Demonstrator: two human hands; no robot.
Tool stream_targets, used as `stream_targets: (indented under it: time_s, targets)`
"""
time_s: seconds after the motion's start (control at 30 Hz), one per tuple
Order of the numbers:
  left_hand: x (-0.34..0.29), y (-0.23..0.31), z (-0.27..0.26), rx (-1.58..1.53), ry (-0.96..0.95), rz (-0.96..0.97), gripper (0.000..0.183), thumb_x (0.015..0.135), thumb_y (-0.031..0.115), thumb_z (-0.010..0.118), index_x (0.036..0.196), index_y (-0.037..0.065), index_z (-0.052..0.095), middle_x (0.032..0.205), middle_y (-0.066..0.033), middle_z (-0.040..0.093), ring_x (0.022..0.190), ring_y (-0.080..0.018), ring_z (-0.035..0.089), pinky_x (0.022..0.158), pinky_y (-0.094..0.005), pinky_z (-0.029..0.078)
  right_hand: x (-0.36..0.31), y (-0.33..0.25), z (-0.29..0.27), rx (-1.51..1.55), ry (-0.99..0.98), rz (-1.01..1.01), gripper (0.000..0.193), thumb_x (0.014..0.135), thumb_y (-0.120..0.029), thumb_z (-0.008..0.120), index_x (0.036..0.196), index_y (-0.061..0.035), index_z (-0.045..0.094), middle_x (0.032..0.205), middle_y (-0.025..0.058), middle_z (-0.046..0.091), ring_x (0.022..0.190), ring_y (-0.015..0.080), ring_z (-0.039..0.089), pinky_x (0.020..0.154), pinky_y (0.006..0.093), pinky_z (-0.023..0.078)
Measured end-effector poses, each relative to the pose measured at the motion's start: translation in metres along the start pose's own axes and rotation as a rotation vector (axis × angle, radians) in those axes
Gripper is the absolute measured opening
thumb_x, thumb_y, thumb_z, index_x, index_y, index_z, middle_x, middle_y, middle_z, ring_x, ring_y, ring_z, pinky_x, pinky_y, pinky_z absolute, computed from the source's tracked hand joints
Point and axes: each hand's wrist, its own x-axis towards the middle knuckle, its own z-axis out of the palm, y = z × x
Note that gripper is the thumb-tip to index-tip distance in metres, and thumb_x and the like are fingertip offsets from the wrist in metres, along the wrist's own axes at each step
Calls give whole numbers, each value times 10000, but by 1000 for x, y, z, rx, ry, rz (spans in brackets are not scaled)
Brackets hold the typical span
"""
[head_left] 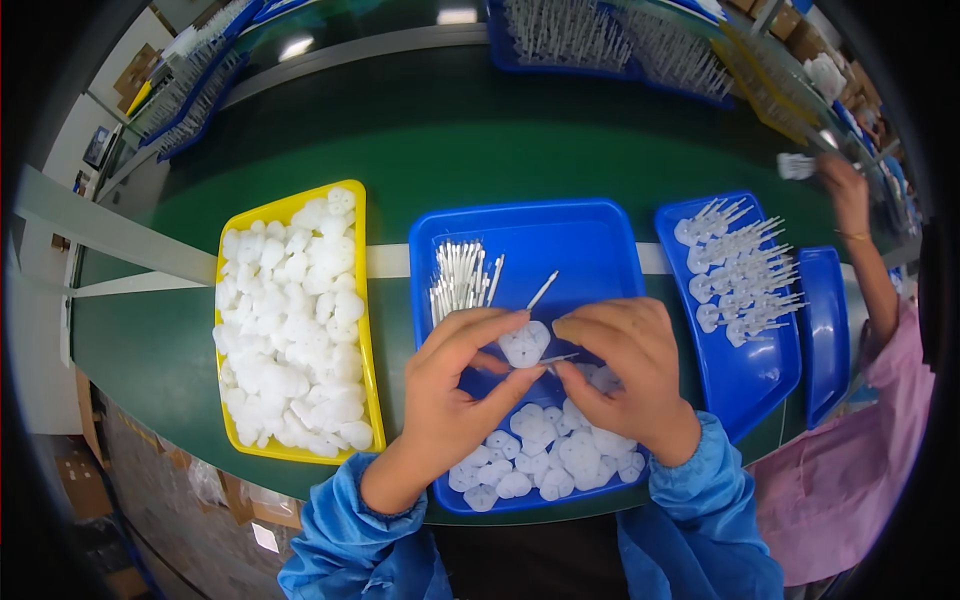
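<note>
My left hand [445, 375] pinches a white, lobed plastic disc [525, 343] between thumb and fingers. Facing it, my right hand [635, 365] has thumb and index finger closed on a thin white stick [562, 358] at the disc's lower edge; the fingers partly hide it. Another slim white stick [543, 289] points up just beyond my left fingertips, and I cannot tell whether it is held. Both hands are over a blue tray [530, 208]. Inside it, a bundle of white sticks [462, 278] lies at the far left, while loose white discs [560, 450] fill the near part.
To the left, a yellow tray [372, 400] is heaped with white discs [290, 330]. On the right, a blue tray [755, 385] holds discs with upright sticks [740, 270], beside a narrower blue tray [825, 340]. A co-worker's hand [848, 195] holds something white. More stick-filled trays [570, 35] stand at the back.
</note>
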Motion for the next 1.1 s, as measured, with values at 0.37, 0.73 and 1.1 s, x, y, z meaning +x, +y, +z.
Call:
stream_targets:
  time_s: [0.37,0.73,1.1]
  targets:
    - [1,6,2,-24,-112,2,573,909,-99,810,1459,26,712,1389,-184,703,962,-205,796,790,-294,660,-5,4,0,-147,-46,-81,468,766,-88,835,1228,-166,831,1180,28,748,1023,236,725,956,445,528]
    - [4,3,-5,-50,-113,25,408,972,-70,763,1374,0,756,1384,-172,694,1150,-209,741,827,-293,659,-10,8,-21,-44,-126,-124,364,722,-98,831,1078,-173,839,1131,15,766,1040,239,729,943,438,530]
    - [2,2,-6,-135,46,-249,351,1045,-45,706,1395,-21,719,1275,-92,660,1109,-140,690,866,-259,640,9,1,2,-126,-166,73,174,777,-95,846,922,-116,751,914,18,752,870,202,734,924,403,514]
